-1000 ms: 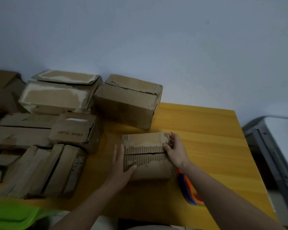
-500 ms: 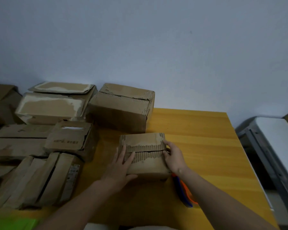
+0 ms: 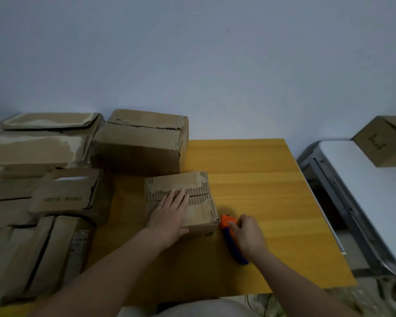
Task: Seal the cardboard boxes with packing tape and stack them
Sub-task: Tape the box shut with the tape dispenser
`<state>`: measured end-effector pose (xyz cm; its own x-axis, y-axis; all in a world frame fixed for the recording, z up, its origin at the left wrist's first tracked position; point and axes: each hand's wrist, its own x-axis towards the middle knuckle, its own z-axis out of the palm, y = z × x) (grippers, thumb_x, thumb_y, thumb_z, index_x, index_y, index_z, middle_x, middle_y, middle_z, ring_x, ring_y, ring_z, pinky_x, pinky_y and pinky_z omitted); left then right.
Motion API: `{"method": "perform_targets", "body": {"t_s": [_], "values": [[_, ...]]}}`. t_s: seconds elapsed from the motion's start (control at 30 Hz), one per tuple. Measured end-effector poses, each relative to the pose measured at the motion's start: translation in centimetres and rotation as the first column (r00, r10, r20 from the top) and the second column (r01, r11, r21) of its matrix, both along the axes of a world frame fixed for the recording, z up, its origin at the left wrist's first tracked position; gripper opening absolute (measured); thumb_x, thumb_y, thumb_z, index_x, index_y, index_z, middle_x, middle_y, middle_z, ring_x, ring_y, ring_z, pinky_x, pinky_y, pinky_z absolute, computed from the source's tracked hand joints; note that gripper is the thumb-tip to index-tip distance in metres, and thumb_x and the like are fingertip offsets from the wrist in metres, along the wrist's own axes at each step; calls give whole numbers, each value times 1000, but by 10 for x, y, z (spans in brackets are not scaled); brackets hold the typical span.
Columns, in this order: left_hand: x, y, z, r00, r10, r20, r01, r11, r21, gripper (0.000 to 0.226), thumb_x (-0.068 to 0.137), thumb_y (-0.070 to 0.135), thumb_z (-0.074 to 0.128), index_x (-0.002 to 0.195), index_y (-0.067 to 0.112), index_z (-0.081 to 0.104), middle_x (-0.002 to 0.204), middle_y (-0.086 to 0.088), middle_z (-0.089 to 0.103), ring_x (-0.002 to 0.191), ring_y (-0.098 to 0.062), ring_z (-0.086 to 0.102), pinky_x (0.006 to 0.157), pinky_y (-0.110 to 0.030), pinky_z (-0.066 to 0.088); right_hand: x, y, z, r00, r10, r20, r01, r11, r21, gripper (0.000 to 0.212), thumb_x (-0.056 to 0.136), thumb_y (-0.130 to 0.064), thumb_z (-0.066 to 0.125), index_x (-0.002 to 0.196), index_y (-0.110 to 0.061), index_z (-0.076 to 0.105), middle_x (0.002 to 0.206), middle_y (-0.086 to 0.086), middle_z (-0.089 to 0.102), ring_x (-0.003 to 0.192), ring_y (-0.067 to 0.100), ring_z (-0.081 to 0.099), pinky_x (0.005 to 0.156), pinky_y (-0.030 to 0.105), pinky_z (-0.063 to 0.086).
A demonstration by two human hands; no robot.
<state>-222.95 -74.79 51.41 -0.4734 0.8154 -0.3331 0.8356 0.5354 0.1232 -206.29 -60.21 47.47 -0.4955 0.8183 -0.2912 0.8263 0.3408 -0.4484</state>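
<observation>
Both hands are low over the yellow table (image 3: pixel 256 179). Many worn boxes (image 3: pixel 137 143) fill its left side. One small box (image 3: pixel 199 211) sits in the middle (its flaps are folded down). On top, the left hand (image 3: pixel 169 213) lies flat, fingers straight. Beside the box, the right hand (image 3: pixel 247 234) curls around an orange and blue tape tool (image 3: pixel 226 227).

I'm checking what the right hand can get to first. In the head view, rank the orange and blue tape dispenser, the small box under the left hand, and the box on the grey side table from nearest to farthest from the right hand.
1. Orange and blue tape dispenser: under the right hand, touching it.
2. Small box: just left of it, under the left hand.
3. Box on the grey side table: far right, off the yellow table.
</observation>
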Motion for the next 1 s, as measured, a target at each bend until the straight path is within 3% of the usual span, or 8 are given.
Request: {"method": "perform_targets", "body": {"t_s": [0.07,0.17,0.4,0.57,0.7,0.83,0.93,1.0], "values": [[5,3,-3,1000,0,1,0,1000,-6,93,92,46,56,154,23,-10,161,4,-20,146,-20,-22,109,-37,-17,10,-6,-15,985,-3,173,2,1000,9,49,85,-51,63,106,-9,53,106,8,55,104,26,55,82,32,41],[7,3,-6,1000,-7,-2,7,1000,-18,85,96,43,50,154,28,-10,160,2,-21,146,-23,-24,115,-41,-14,19,-14,-35,934,13,357,-25,999,29,79,80,-61,61,130,-2,42,129,12,50,123,26,46,102,31,35],[4,-4,-8,999,-52,-1,52,998,-30,77,99,41,45,151,40,-11,160,3,-22,146,-25,-24,112,-42,-15,24,-11,-49,954,18,299,50,975,-216,44,90,-31,62,125,-6,51,125,13,60,116,29,57,93,36,47],[0,-3,-5,998,-49,35,50,998,-34,77,98,42,47,151,41,-9,160,5,-21,146,-23,-22,116,-44,-10,19,16,-32,996,-77,40,84,971,-223,14,89,-20,62,85,-9,55,83,11,61,84,31,59,70,34,42],[0,-5,-6,996,-38,75,39,999,-19,78,97,42,48,151,42,-9,160,6,-21,146,-22,-23,114,-44,-10,5,41,16,968,-131,-216,85,974,-211,36,84,-9,69,61,-14,40,59,1,40,57,20,39,50,28,25],[-3,-3,-2,989,-2,149,-3,999,36,81,93,50,53,153,39,0,161,13,-15,147,-18,-19,118,-49,-1,-8,56,67,859,-80,-505,-129,922,-365,16,79,4,70,83,9,55,76,15,56,71,22,51,66,34,40],[-10,-4,1,954,56,293,-103,984,148,75,93,50,53,154,33,12,161,15,2,148,-11,-7,119,-46,8,-16,60,107,781,61,-621,-402,810,-427,24,80,12,65,102,13,55,91,16,66,82,22,62,76,30,51],[-15,-2,5,883,140,448,-273,929,248,64,97,41,53,152,27,26,159,8,20,147,-11,12,117,-39,19,-25,62,122,769,189,-611,-536,711,-455,30,79,13,66,106,15,52,93,16,65,84,20,62,75,27,52]]}}
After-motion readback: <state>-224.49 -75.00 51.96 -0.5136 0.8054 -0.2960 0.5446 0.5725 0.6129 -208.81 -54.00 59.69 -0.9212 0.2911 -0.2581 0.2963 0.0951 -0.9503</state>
